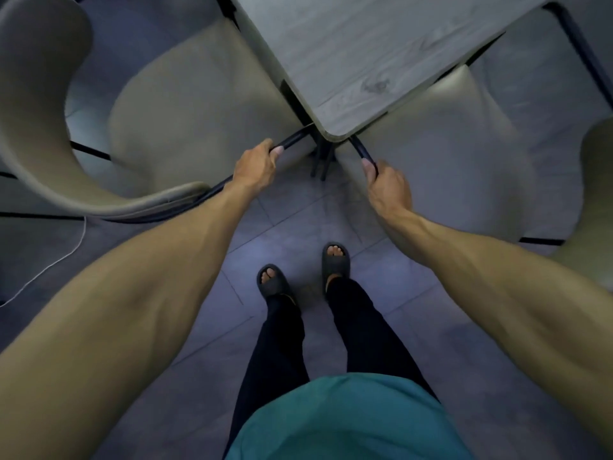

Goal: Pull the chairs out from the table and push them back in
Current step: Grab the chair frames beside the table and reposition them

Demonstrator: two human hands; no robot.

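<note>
A single wide-angle camera is sitting on the person's head, looking steeply down and a little forward. It is taking in the table point(361, 58) corner at the far side, close below, and the floor point(292, 224) and feet point(335, 260) at the near side.

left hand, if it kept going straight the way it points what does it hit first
Probably the table corner, just past the black chair rail that the left hand grips. Depth is hard to judge from above.
</note>
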